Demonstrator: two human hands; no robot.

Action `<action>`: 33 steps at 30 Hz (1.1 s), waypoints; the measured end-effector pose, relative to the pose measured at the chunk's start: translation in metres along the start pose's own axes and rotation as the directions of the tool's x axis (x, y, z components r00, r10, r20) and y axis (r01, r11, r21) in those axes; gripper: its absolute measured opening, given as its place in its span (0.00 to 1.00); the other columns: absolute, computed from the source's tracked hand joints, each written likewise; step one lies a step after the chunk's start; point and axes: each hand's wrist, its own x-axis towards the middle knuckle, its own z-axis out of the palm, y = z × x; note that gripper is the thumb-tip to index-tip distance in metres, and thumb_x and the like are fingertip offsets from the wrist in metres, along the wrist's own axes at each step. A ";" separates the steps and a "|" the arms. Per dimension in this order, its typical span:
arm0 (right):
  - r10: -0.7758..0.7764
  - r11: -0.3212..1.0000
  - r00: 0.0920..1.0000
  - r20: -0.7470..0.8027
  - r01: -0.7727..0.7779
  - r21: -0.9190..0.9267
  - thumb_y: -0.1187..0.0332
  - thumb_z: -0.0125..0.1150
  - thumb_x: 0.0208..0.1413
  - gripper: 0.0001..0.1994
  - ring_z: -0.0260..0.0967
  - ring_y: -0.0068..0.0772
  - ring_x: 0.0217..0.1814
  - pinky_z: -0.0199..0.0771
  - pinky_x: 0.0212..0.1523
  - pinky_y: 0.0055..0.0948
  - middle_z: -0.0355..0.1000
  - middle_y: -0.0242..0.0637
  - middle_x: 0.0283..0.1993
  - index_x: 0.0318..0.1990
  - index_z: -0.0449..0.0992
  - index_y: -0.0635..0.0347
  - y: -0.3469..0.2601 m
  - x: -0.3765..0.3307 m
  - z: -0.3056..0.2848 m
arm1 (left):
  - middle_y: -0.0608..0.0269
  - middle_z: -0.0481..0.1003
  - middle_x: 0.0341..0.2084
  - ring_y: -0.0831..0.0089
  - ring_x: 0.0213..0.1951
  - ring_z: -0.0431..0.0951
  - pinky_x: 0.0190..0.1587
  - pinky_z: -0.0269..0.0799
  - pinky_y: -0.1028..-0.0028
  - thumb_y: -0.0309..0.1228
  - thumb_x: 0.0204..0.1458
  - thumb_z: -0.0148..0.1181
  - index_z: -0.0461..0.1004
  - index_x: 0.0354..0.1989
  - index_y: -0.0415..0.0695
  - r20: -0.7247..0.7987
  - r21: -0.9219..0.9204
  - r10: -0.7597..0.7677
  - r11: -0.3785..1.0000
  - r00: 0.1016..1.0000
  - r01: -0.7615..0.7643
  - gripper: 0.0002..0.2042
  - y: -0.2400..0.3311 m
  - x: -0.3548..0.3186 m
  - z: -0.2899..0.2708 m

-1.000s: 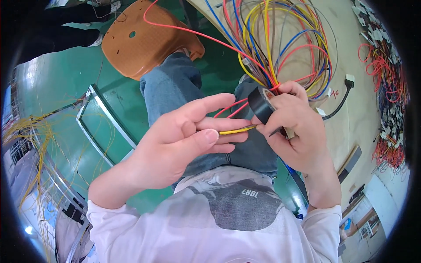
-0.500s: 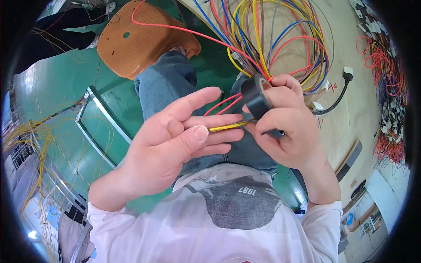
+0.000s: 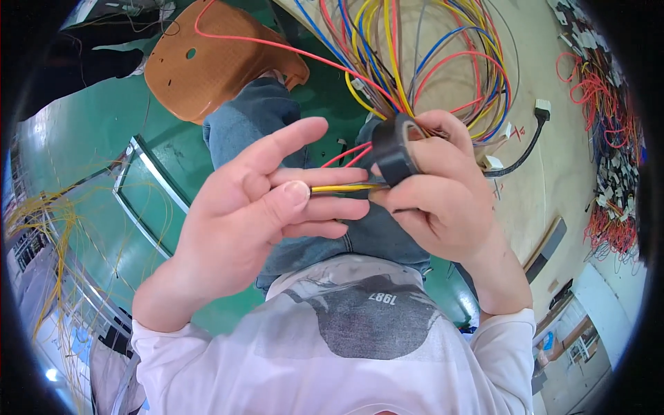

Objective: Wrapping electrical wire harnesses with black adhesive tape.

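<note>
My left hand (image 3: 242, 200) is palm up, its thumb pressing a thin bundle of wires (image 3: 339, 188) onto the outstretched fingers. Yellow shows clearly in that bundle, with darker strands beside it. My right hand (image 3: 443, 187) is closed around a roll of black tape (image 3: 395, 149), some fingers curled through its core. Its thumb and fingertip meet the wires' right end, just under the roll. The exact contact between tape and wires is hidden by the fingers. Beyond the roll, red wires (image 3: 346, 155) pass behind my hands.
A large coil of coloured wires (image 3: 477, 69) lies on the tan table (image 3: 553, 180) at the upper right. A black cable with a white connector (image 3: 543, 111) rests beside it. More wires hang far right. An orange stool (image 3: 221, 62) and a metal frame (image 3: 142, 214) stand to the left.
Both hands have shifted slightly left and away from my body, still holding the wires and the tape roll. The dark strip seen by my right fingers no longer shows. The whole view has drifted slightly.
</note>
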 end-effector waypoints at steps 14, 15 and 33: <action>-0.042 0.997 0.999 0.017 0.043 -0.059 0.79 0.61 0.30 0.12 0.66 0.34 0.30 0.61 0.47 0.42 0.66 0.32 0.26 0.26 0.70 0.54 -0.002 0.002 -0.002 | 0.39 0.66 0.47 0.56 0.43 0.74 0.42 0.74 0.68 0.29 0.55 0.44 0.44 0.61 0.36 0.038 -0.088 -0.004 0.996 0.999 0.007 0.26 -0.005 -0.001 -0.005; -0.042 0.997 0.999 0.018 0.043 -0.057 0.79 0.61 0.30 0.12 0.66 0.34 0.30 0.61 0.47 0.42 0.66 0.32 0.26 0.26 0.70 0.54 -0.004 0.005 -0.005 | 0.40 0.66 0.47 0.56 0.43 0.74 0.42 0.74 0.68 0.29 0.55 0.44 0.44 0.61 0.36 0.093 -0.046 0.044 0.998 0.995 -0.040 0.27 -0.006 0.000 -0.007; 0.023 0.999 1.000 0.018 -0.024 0.037 0.82 0.57 0.31 0.14 0.66 0.30 0.31 0.60 0.46 0.40 0.65 0.27 0.26 0.28 0.69 0.54 -0.008 0.011 -0.006 | 0.54 0.73 0.34 0.59 0.36 0.74 0.36 0.68 0.69 0.20 0.40 0.58 0.73 0.35 0.37 0.448 0.874 0.509 -0.076 0.735 -0.480 0.11 -0.005 0.002 0.008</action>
